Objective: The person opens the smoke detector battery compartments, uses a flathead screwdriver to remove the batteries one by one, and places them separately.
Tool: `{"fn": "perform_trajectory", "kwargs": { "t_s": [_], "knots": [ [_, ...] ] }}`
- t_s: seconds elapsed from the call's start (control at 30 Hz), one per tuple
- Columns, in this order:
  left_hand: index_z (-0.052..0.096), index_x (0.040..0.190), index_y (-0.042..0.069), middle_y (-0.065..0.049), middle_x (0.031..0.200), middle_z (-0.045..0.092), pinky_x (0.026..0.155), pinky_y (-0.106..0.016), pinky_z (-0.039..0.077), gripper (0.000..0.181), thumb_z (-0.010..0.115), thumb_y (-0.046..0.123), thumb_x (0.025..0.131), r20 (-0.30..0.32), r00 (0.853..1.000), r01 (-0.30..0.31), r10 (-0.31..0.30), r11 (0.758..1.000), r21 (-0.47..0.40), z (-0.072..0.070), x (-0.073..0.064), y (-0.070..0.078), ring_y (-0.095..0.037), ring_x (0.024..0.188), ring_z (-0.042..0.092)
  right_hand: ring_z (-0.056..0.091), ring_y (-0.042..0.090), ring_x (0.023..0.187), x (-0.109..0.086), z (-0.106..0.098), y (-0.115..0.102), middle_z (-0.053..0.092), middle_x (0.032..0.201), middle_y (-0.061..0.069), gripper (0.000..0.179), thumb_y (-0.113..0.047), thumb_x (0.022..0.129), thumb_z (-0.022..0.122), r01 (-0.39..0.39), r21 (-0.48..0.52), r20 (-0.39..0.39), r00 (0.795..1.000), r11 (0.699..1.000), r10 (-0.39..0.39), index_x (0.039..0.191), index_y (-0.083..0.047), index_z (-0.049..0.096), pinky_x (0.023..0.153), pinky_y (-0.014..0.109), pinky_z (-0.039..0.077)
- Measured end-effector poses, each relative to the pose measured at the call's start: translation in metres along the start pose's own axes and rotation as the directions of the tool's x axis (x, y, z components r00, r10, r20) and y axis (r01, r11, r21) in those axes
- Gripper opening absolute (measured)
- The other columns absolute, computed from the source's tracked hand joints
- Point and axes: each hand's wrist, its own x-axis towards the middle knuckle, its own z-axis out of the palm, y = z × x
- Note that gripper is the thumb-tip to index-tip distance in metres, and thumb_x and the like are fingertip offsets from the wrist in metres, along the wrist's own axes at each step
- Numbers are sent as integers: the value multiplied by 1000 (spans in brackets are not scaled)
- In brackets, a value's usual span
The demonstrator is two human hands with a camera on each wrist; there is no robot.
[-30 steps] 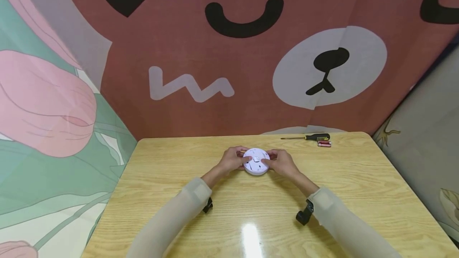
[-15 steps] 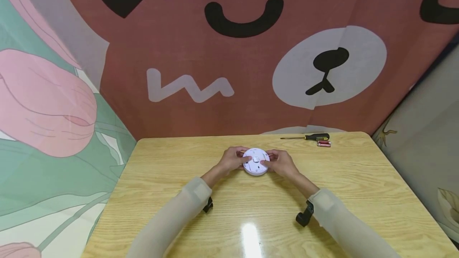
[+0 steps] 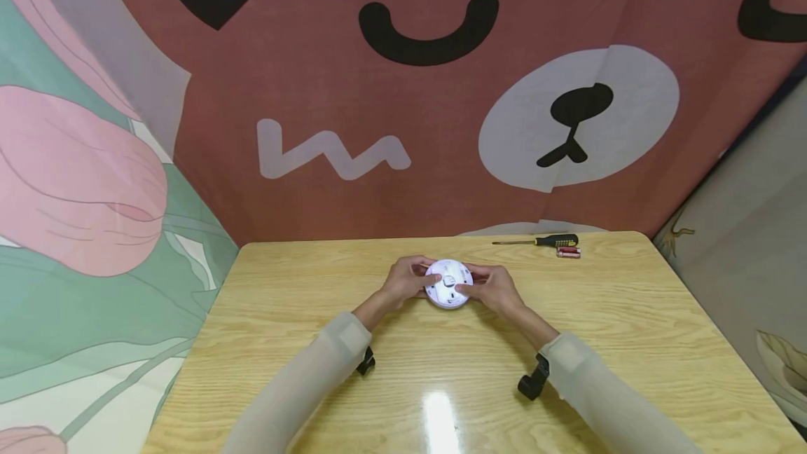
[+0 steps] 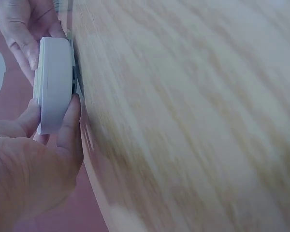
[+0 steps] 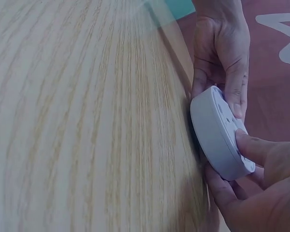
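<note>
A round white device that looks like a smoke detector [image 3: 449, 297] is held between both hands just above the table in the head view. My left hand [image 3: 404, 281] grips its left side, thumb on the upper face and fingers beneath. On the opposite side my right hand [image 3: 497, 289] grips it the same way, its thumb pressing the face near a small raised centre. In the left wrist view the white device [image 4: 57, 87] appears edge-on, with dark parts on its underside. The right wrist view shows the side wall of the white device [image 5: 212, 130] and both thumbs on its slotted face.
At the back right of the wooden table [image 3: 302, 272] lies a screwdriver [image 3: 555, 241] with a black and yellow handle. Red batteries [image 3: 569, 253] lie just in front of it. A cloth with a printed bear face [image 3: 378, 209] hangs behind the table's back edge.
Both hands keep their hold on the white device. It has shifted very slightly left in the head view, and its face looks brighter and slightly more tilted; the rest is much the same.
</note>
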Motion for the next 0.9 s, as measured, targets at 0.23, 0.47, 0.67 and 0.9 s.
{"fn": "perform_trajectory", "kwargs": {
  "t_s": [0.23,0.47,0.67,0.9],
  "knots": [
    [78,117,5,-11,97,67,63,-34,64,24,82,4,93,-20,1000,-10,9,1000,-23,2,-1,0,-16,72,68,75,29,102,-1,1,2,69,132,26,55,-6,85,90,2,-7,-20,1000,1000,-2,136,3,69,70,17,56],
    [78,115,3,-14,101,69,63,-35,64,24,82,2,92,-31,999,-43,43,999,-5,3,-3,4,-18,76,69,75,32,106,-3,2,2,69,132,25,56,-5,85,90,-4,7,-34,999,1000,4,137,0,69,72,19,59],
    [78,113,1,-15,105,71,65,-37,65,25,84,-1,89,-52,990,-129,132,990,53,5,-4,6,-16,78,69,75,34,105,-5,2,5,71,128,24,58,-4,84,90,41,2,-59,997,999,-41,138,-3,69,72,18,58],
    [81,113,7,-11,114,77,72,-38,65,25,86,5,89,-69,951,-279,301,934,223,3,-8,14,-18,83,74,73,31,113,-6,-3,4,69,134,24,47,-10,97,79,137,59,-61,989,989,-133,141,-1,66,85,19,59]
  ]
}}
